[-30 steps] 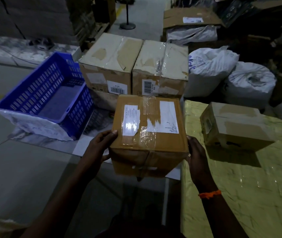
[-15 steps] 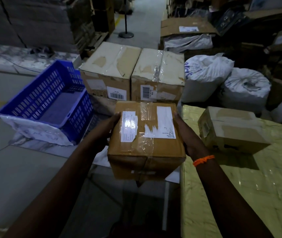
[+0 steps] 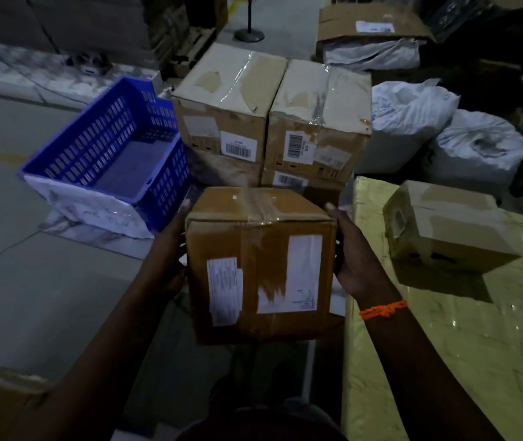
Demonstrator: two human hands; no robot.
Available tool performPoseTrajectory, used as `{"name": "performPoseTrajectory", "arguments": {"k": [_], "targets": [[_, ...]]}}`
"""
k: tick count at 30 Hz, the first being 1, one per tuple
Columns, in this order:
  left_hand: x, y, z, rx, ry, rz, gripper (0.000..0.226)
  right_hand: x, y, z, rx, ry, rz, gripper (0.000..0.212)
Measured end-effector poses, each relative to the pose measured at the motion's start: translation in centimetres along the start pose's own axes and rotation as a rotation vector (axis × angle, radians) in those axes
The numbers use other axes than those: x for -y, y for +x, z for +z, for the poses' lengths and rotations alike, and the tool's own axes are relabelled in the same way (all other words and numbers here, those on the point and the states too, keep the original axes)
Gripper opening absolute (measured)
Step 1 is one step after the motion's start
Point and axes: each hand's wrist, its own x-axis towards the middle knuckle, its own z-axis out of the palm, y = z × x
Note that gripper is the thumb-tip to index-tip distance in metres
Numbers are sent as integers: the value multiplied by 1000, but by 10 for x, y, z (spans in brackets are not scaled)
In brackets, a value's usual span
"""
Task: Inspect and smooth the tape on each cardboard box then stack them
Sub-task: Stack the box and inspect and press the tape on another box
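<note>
I hold a brown cardboard box (image 3: pixel 260 265) in the air in front of me, its face with two white labels turned toward me. Clear tape runs over its top and down the front. My left hand (image 3: pixel 168 253) presses its left side and my right hand (image 3: pixel 354 259), with an orange wristband, presses its right side. A smaller cardboard box (image 3: pixel 447 227) lies tilted on the yellow-covered table (image 3: pixel 444 361) to the right. Stacked taped boxes (image 3: pixel 269 113) with barcode labels stand just behind the held box.
A blue plastic crate (image 3: pixel 107 148) rests at the left on a white sheet. White sacks (image 3: pixel 444 132) sit behind the table. More cartons and a post base (image 3: pixel 249 35) stand further back. Grey floor (image 3: pixel 31 297) spreads to the left.
I have tipped the box toward me, so the labelled face that pointed up now faces me. Both hands have slid forward along its sides. The box is closer to me.
</note>
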Motion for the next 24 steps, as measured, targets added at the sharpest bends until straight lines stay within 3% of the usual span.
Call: {"name": "performPoseTrajectory", "arguments": {"k": [4, 8, 15, 24], "targets": [[23, -4, -20, 46, 46, -41, 30, -29, -4, -16, -7, -16, 4, 24], [62, -10, -33, 109, 180, -27, 40, -69, -23, -18, -10, -114, -37, 38], [98, -21, -40, 46, 188, 27, 12, -116, -42, -17, -155, -242, -37, 37], [74, 1, -40, 88, 377, 48, 52, -101, -8, -15, -206, -256, -17, 25]]}}
